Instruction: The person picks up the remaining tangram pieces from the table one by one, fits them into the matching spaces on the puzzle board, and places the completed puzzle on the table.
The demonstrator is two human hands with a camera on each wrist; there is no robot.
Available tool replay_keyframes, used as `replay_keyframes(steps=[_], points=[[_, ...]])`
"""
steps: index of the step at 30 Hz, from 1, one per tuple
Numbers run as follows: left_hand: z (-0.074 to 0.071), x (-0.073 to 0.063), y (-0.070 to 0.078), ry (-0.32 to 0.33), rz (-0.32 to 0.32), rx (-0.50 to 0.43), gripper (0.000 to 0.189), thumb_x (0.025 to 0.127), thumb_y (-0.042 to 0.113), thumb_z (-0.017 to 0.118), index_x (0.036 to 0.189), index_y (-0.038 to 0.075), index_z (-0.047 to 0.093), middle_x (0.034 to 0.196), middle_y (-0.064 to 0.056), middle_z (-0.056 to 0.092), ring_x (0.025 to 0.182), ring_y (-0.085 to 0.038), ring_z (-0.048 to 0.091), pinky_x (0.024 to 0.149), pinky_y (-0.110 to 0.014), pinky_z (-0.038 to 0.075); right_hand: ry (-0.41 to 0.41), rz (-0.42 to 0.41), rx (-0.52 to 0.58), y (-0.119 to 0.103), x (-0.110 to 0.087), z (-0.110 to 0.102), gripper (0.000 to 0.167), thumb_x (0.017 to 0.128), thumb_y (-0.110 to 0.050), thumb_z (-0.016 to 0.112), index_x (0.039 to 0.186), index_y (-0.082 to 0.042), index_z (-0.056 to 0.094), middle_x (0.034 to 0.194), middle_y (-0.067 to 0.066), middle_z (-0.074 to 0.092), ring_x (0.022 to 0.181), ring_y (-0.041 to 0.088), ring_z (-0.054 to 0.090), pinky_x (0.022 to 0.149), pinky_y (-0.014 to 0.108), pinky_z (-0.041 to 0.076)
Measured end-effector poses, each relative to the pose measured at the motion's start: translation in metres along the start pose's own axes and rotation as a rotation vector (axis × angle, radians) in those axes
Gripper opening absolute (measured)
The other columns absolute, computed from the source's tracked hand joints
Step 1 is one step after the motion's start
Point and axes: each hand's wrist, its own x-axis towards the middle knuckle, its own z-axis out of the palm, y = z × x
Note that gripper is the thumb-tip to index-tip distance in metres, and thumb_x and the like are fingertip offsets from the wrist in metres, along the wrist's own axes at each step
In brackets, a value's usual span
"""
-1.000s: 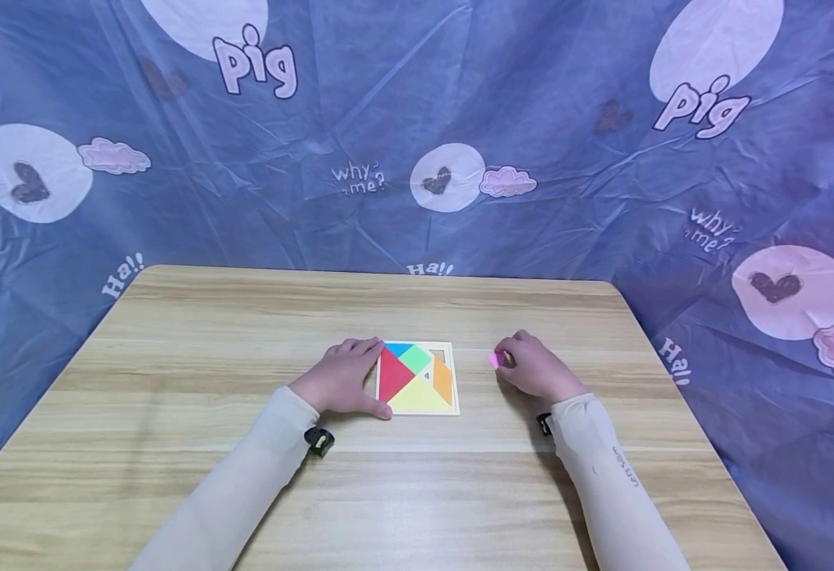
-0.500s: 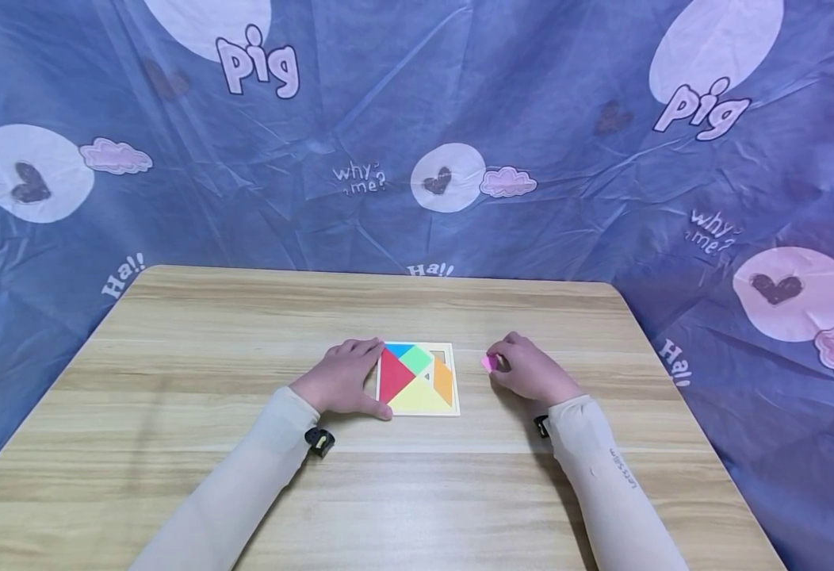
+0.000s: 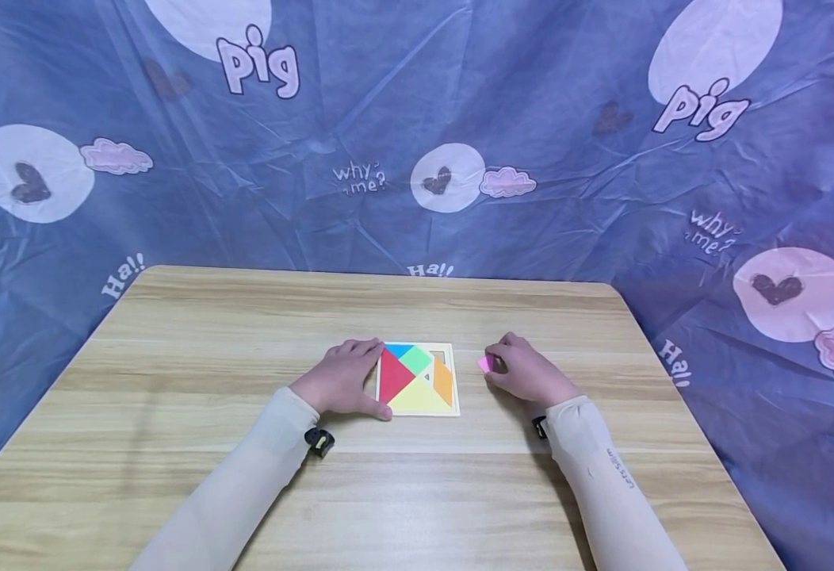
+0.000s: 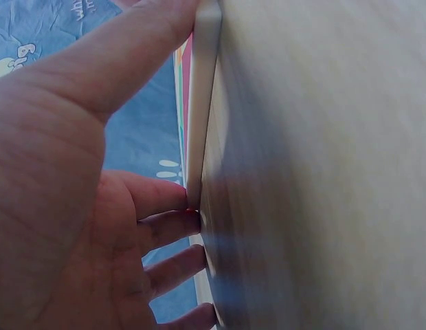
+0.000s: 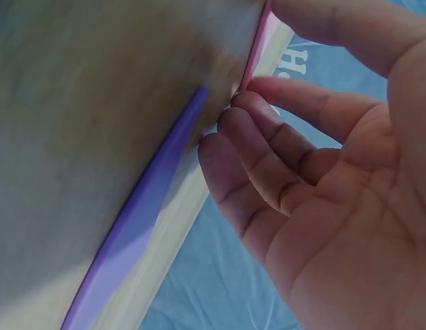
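Observation:
A tangram tray [image 3: 456, 392] with a pale frame lies mid-table. In it sit a red triangle [image 3: 392, 377], a yellow triangle [image 3: 420, 399], a green square [image 3: 415, 360], a blue piece [image 3: 397, 349] and an orange parallelogram [image 3: 443, 384]. Bare hollow shows at its upper right. My left hand [image 3: 342, 379] holds the tray's left side, thumb at the near corner, index finger at the far one. To the right of the tray, my right hand [image 3: 529, 372] pinches a pink tangram piece [image 3: 485, 364] between thumb and index finger, its other fingers curled.
A purple tangram piece [image 5: 134, 237] lies on the table beside the right hand in the right wrist view; in the head view that hand hides it. The wooden table [image 3: 246, 317] ends at the back against a blue printed cloth [image 3: 360, 95].
My right hand has slid slightly left with the pink piece, closer to the tray. The left hand and the tray have stayed put.

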Motion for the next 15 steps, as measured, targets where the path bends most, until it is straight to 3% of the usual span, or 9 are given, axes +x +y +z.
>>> replay_keyframes(steps=[2, 11, 15], points=[[0.0001, 0.0, 0.0, -0.001, -0.003, 0.002, 0.12, 0.075, 0.068, 0.08, 0.162, 0.002, 0.03, 0.168, -0.013, 0.03, 0.151, -0.035, 0.03, 0.123, -0.054, 0.026, 0.001, -0.001, 0.008, -0.0001, -0.0005, 0.0, 0.015, 0.092, -0.012, 0.074, 0.104, -0.004, 0.069, 0.102, 0.011, 0.053, 0.091, 0.024, 0.049, 0.08, 0.039, 0.045], [-0.0008, -0.0003, 0.0007, -0.003, -0.007, -0.006, 0.121, 0.075, 0.068, 0.08, 0.162, 0.002, 0.03, 0.168, -0.014, 0.03, 0.151, -0.036, 0.03, 0.123, -0.055, 0.026, 0.006, 0.047, 0.028, 0.0002, -0.0006, 0.0001, 0.039, 0.091, -0.016, 0.076, 0.123, 0.004, 0.066, 0.11, 0.015, 0.056, 0.099, 0.029, 0.052, 0.09, 0.045, 0.05], [-0.0012, -0.0002, 0.0006, -0.001, -0.005, -0.003, 0.12, 0.075, 0.068, 0.081, 0.162, 0.002, 0.03, 0.168, -0.014, 0.03, 0.151, -0.036, 0.03, 0.123, -0.055, 0.026, 0.005, 0.08, 0.033, -0.0004, -0.0017, -0.001, 0.041, 0.092, -0.018, 0.077, 0.125, 0.005, 0.066, 0.111, 0.016, 0.056, 0.102, 0.031, 0.052, 0.094, 0.048, 0.05]])
